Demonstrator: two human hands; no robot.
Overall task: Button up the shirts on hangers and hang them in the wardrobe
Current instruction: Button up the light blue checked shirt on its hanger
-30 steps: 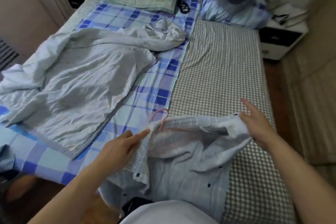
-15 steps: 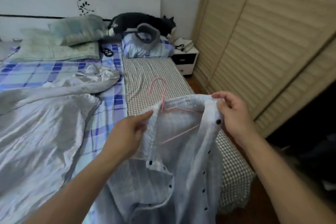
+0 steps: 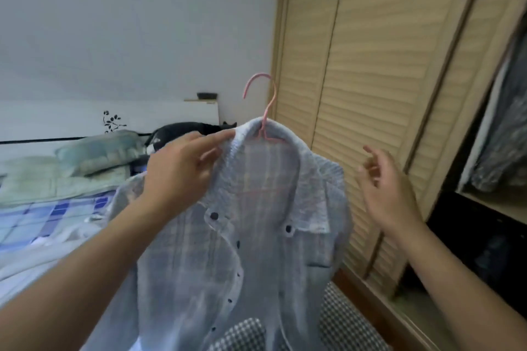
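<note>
Beside the wardrobe [image 3: 370,71], just left of its slatted doors, shirt [image 3: 245,251] hangs on pink hanger [image 3: 266,111], held up in the air. Left hand [image 3: 182,171] pinches the shirt's collar/shoulder left of the hanger neck, thumb and index on the fabric, other fingers curled under. Right hand [image 3: 385,188] is apart from the shirt, between it and the wardrobe doors, fingers loosely spread, holding nothing. Hanger hook points up, free, not on any rail. Shirt front unbuttoned at top, placket open, dark buttons visible down the left edge, one on the right collar point. Chest pocket on the wardrobe side. Wardrobe's right section is open, dark clothes [image 3: 502,128] inside. Bed [image 3: 57,216] well left of the wardrobe, blue checked sheet, pillows [image 3: 97,151] at headboard. Checked fabric [image 3: 342,325] below the shirt hem.
</note>
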